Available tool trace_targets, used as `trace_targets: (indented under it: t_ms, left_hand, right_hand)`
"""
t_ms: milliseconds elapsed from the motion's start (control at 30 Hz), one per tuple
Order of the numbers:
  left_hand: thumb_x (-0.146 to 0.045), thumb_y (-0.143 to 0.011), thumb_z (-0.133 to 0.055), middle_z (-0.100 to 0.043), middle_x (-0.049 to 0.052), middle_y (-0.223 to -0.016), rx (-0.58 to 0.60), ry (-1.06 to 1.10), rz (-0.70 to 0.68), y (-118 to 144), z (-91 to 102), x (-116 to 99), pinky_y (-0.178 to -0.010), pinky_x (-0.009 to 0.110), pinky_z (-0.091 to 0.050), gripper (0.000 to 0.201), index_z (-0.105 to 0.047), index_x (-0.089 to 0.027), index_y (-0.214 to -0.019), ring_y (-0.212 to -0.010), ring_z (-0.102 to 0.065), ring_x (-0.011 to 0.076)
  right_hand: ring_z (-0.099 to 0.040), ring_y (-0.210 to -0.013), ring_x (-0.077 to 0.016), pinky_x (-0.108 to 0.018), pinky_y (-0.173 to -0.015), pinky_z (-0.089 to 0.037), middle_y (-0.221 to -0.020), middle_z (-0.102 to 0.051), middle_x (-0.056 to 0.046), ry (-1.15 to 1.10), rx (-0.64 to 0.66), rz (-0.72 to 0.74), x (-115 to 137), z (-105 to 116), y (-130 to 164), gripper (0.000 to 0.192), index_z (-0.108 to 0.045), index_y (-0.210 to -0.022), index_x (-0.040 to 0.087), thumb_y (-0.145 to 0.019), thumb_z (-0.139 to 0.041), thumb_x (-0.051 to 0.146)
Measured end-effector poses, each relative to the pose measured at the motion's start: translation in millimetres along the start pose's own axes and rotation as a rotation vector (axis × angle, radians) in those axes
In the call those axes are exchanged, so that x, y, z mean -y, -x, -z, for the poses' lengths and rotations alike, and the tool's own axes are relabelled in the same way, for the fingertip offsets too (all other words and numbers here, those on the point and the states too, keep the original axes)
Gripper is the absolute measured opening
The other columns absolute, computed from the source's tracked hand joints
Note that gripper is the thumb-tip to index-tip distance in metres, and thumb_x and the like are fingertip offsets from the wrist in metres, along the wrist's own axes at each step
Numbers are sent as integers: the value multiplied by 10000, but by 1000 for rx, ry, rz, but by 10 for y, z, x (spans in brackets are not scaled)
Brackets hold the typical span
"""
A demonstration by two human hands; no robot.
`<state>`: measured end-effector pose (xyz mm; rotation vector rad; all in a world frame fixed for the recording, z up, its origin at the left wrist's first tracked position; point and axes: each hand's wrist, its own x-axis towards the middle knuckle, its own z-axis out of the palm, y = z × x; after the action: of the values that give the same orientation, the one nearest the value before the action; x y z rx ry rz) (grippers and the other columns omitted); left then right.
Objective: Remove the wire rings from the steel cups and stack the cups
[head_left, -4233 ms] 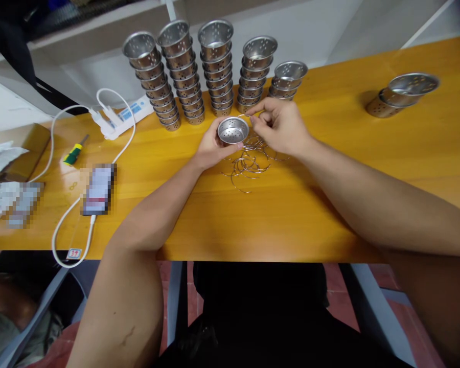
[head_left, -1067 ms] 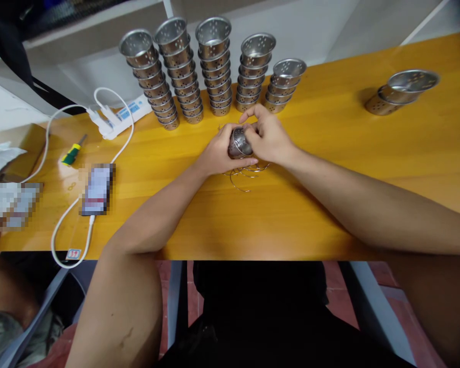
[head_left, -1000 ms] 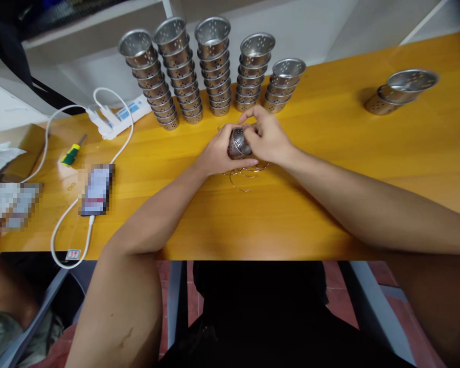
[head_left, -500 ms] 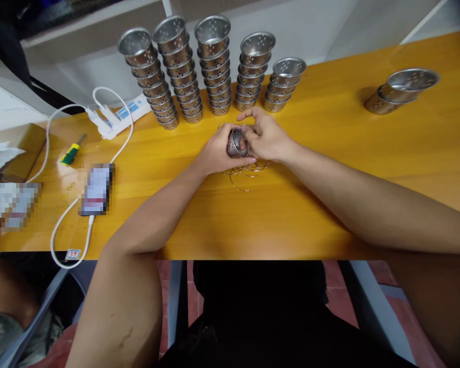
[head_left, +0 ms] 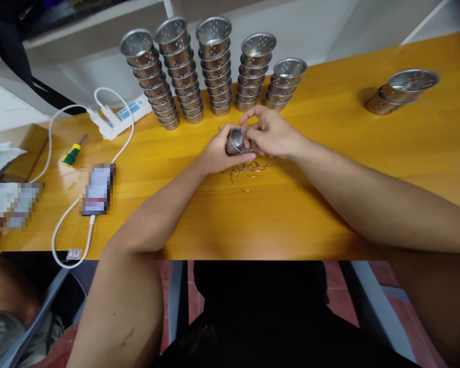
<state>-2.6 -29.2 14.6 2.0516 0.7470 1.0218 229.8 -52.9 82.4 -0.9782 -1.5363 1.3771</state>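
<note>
A small perforated metal cup (head_left: pixel 235 142) lies tilted in my left hand (head_left: pixel 217 152), whose fingers and thumb wrap round it from the left. A thin metal wire (head_left: pixel 232 145) curves across the cup's side. At the cup's right side, the thumb and fingers of my right hand (head_left: pixel 270 134) are pinched together at the wire; their tips are partly hidden. Several loose curved wires (head_left: pixel 245 176) lie on the table just below my hands.
Stacks of perforated metal cups (head_left: pixel 219 76) stand along the back, with two nested cups (head_left: pixel 400 94) lying tilted at the right. On the left are a power strip (head_left: pixel 126 115), a screwdriver (head_left: pixel 72 154), a phone (head_left: pixel 97 189) with its cable, and another person's arm (head_left: pixel 7 281).
My right hand has shifted slightly right and turned a little at the cup. The wire across the cup shows more clearly. My left hand keeps its grip.
</note>
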Motion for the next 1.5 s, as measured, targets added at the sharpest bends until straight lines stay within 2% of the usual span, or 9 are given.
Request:
trace_targets:
  t_ms: [133,267,367,500,733,900,1067,1333,1500]
  left_hand:
    - [-1120,-807,-996,-896,101,-1257,-60,180,165,-73,90,47,-1133,556,-766,1043,-765,-254,-1340,-1189,-890,323]
    - [-1193,-793,-917,-893,116,-1265,-70,194,208,-122,180,75,-1157,553,-735,1059,-786,-249,-1255,-1201,-854,326]
    - [-1206,-815,-875,-893,133,-1308,-28,186,203,-121,215,81,-1206,581,-718,1059,-786,-254,-1269,-1259,-854,355]
    - [-1207,-832,-858,-890,159,-1386,19,186,180,-104,242,127,-1242,607,-713,1086,-775,-250,-1338,-1332,-859,381]
    - [-1003,-650,-1156,-894,147,-1504,7,257,181,-92,199,264,-1315,658,-726,1169,-737,-289,-1476,-1400,-884,386]
    - [-974,-747,-1132,-872,186,-1571,31,220,157,-88,209,269,-1323,658,-735,1096,-717,-286,-1493,-1466,-874,398]
    - [-989,-797,-1099,-872,176,-1536,32,197,112,-92,217,301,-1313,674,-738,1086,-695,-282,-1515,-1429,-883,388]
    - [-998,-793,-1107,-885,131,-1441,7,170,119,-87,197,345,-1251,622,-766,1085,-727,-281,-1514,-1356,-895,356]
    - [-1012,-830,-1073,-859,143,-1468,35,166,81,-82,202,359,-1229,597,-742,1095,-691,-261,-1530,-1339,-869,341]
  right_hand:
    - [-584,-523,-142,-268,-397,-393,-781,-761,-10,63,150,52,240,109,76,645,-784,-1076,269,-995,-1177,774]
    - [-622,-575,-138,-258,-450,-454,-810,-770,-14,60,223,83,366,137,118,653,-850,-1083,261,-906,-1255,741]
    - [-647,-588,-136,-257,-478,-507,-827,-776,-16,35,208,58,348,110,107,601,-839,-1048,257,-895,-1294,618]
    - [-671,-612,-146,-268,-540,-582,-804,-769,-13,7,194,47,289,98,88,595,-831,-1002,257,-889,-1304,600]
    - [-745,-678,-203,-307,-554,-616,-796,-782,-28,-52,145,31,203,136,83,597,-843,-992,277,-840,-1325,595]
    - [-775,-704,-222,-328,-556,-658,-828,-815,-47,-70,161,16,179,155,74,598,-868,-991,285,-804,-1337,605]
    - [-795,-710,-228,-328,-551,-687,-830,-834,-58,-72,165,21,166,146,58,596,-884,-973,289,-785,-1349,610]
    - [-792,-672,-221,-337,-556,-729,-823,-857,-54,-82,152,17,114,117,38,625,-889,-960,292,-728,-1380,603]
    - [-768,-665,-195,-318,-572,-727,-821,-854,-46,-92,171,19,99,122,39,608,-905,-963,286,-750,-1375,608]
